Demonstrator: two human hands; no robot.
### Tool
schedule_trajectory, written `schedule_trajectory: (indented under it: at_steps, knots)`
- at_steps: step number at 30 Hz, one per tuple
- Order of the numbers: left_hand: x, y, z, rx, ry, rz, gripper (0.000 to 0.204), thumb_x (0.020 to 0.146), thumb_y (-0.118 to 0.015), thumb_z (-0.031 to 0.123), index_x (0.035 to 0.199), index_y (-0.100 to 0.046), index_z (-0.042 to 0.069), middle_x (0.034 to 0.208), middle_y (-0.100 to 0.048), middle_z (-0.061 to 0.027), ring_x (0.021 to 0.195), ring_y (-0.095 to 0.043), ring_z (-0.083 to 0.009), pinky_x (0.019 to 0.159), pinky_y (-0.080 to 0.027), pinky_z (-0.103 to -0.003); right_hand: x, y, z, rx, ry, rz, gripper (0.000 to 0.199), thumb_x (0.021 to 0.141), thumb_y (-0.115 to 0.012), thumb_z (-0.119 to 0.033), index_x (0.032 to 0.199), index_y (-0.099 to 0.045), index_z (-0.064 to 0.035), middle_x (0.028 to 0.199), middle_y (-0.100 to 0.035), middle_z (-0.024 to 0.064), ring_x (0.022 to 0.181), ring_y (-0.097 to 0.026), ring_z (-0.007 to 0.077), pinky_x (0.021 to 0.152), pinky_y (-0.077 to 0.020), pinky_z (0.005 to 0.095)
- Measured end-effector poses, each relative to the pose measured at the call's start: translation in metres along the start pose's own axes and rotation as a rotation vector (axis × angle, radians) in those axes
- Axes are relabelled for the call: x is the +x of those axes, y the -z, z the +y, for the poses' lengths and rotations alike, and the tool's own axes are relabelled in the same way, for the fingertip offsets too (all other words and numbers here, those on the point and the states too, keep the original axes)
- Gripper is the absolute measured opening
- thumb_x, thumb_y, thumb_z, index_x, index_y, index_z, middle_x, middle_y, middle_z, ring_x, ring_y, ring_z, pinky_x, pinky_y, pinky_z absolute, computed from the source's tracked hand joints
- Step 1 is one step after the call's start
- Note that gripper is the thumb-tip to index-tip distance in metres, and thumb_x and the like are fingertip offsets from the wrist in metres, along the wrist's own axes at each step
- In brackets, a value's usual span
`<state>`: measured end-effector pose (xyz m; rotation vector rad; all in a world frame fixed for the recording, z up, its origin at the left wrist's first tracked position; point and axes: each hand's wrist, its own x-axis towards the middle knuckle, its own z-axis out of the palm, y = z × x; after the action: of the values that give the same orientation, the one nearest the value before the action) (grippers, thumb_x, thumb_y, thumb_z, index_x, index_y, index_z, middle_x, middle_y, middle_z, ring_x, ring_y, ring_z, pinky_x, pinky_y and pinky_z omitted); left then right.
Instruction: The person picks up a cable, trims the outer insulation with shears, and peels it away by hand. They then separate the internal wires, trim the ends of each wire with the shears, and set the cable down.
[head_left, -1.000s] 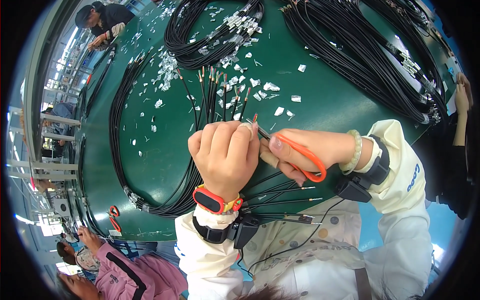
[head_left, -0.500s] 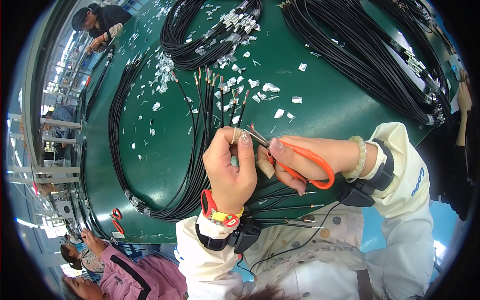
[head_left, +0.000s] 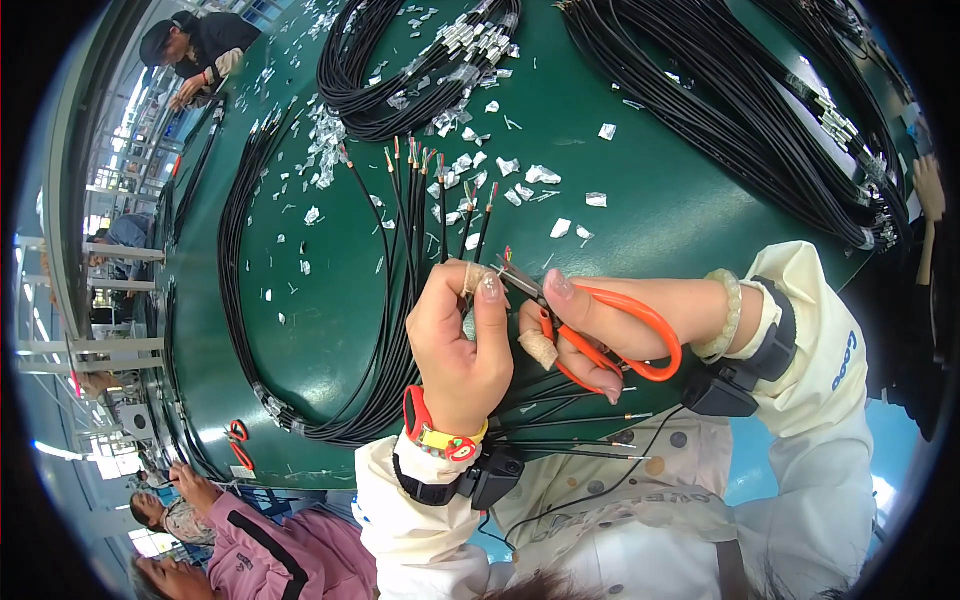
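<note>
One green table (head_left: 690, 225): it fills the view, white scraps (head_left: 542, 175) strewn across its middle, big black coils (head_left: 735, 130) heaped at the far right.
Black cable bundle (head_left: 360, 424): we have it right in front of the person, curving round the left of the table and passing behind the left wrist; slim, glossy black lines, banded with clear wrap at the lower left, their near ends fanned upward, stripped to coppery collars and little coloured wires.
Right hand (head_left: 670, 295): curled firmly round the scissors, one finger taped; it sits a touch further right than a second ago.
Left hand (head_left: 460, 340): and this one has turned! A second ago its back faced up; now the thumb side shows, thumb and taped forefinger pressed together at the tips, what lies between them too small to tell.
Scissors (head_left: 658, 375): orange loops, steel blades pointing up and left, just beside the left fingertips; more of the blades shows than a second ago, and the handles now appear spread apart.
Red-and-yellow watch (head_left: 440, 438): its dark screen faced us a second ago, now it's strap and edge.
Coloured wire tip (head_left: 507, 254): tiny, reddish, poking up right at the blade ends.
</note>
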<state>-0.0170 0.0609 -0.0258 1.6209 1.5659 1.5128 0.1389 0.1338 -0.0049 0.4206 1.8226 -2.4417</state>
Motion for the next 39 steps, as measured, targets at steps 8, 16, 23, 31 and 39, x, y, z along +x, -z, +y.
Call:
schedule_trajectory:
  at_steps: [8, 16, 23, 31, 39]
  knots:
    - [0.001, -0.002, 0.0, 0.049, -0.005, -0.04, 0.008, 0.083, -0.05, 0.003, 0.077, -0.046, -0.001, 0.066, -0.052, -0.0068, 0.056, -0.049, -0.0129, 0.053, -0.039, -0.024, -0.001, 0.008, 0.002, 0.08, -0.04, 0.027, 0.067, 0.083, -0.004, -0.063, 0.079, -0.039, -0.0055, 0.045, -0.046, 0.0045, 0.043, -0.049, 0.0146, 0.048, -0.0414, 0.023]
    - [0.001, 0.029, -0.001, -0.864, 0.334, -0.195, 0.013, 0.081, -0.054, 0.005, 0.089, -0.045, -0.002, 0.077, -0.058, -0.0147, 0.065, -0.056, -0.02, 0.059, -0.045, -0.027, 0.007, 0.033, 0.011, 0.11, 0.581, 0.668, 0.068, 0.082, -0.006, -0.065, 0.087, -0.039, -0.0064, 0.05, -0.049, 0.007, 0.051, -0.051, 0.0207, 0.058, -0.0438, 0.0304]
    - [-0.015, 0.01, -0.016, 0.588, -0.289, -0.084, 0.029, 0.074, -0.062, 0.009, 0.097, -0.049, 0.0, 0.099, -0.056, -0.0188, 0.087, -0.054, -0.0249, 0.071, -0.044, -0.033, 0.013, 0.029, 0.035, -0.302, 0.526, 0.791, 0.044, 0.091, -0.028, -0.045, 0.084, -0.043, -0.0047, 0.051, -0.048, 0.0043, 0.048, -0.047, 0.0122, 0.051, -0.04, 0.0235]
    - [-0.028, 0.018, 0.002, 0.318, -0.231, -0.567, 0.022, 0.073, -0.062, 0.006, 0.092, -0.052, 0.001, 0.091, -0.056, -0.0125, 0.087, -0.052, -0.0228, 0.072, -0.041, -0.033, 0.009, 0.012, 0.03, -0.356, 0.518, 0.802, 0.025, 0.088, -0.045, -0.028, 0.079, -0.044, -0.0051, 0.049, -0.043, 0.0003, 0.043, -0.042, 0.0063, 0.044, -0.0355, 0.0192]
    - [-0.027, 0.02, 0.01, 0.272, 0.099, -0.178, 0.007, 0.075, -0.06, -0.001, 0.078, -0.053, -0.001, 0.069, -0.056, -0.0083, 0.056, -0.054, -0.0176, 0.052, -0.043, -0.025, 0.013, -0.008, 0.009, -0.284, 0.323, 0.791, 0.019, 0.083, -0.056, -0.017, 0.077, -0.043, -0.0053, 0.059, -0.045, -0.0015, 0.048, -0.044, 0.0056, 0.045, -0.0361, 0.0186]
